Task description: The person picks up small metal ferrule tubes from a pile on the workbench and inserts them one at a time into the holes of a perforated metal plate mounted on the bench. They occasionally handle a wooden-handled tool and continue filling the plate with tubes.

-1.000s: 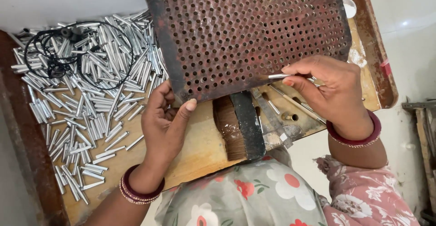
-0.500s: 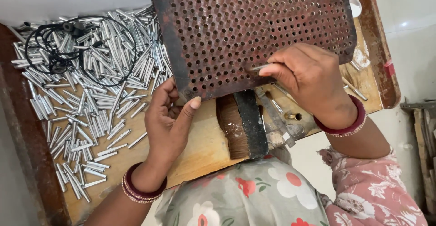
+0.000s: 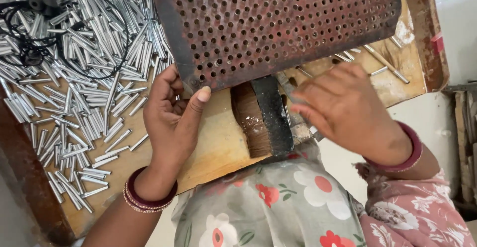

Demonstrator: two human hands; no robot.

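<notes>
Rusty plate [image 3: 278, 26] full of holes leans over the wooden tabletop [image 3: 218, 147], its lower left corner gripped by the left hand [image 3: 174, 118]. Right hand [image 3: 348, 110] hovers blurred just below its edge; its grasp cannot be told. Silver tubes [image 3: 79, 93] lie heaped at left, a brush [image 3: 263, 118] beneath.

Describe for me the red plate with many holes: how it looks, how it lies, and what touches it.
The perforated plate looks like rusty, dark red metal, pierced by rows of small round holes, with a darker raised border. It lies tilted over the wooden board, its upper part cut off by the picture. The left hand grips its lower left corner, thumb on top. The right hand, blurred, is just below its lower edge; whether it touches is unclear.
</notes>
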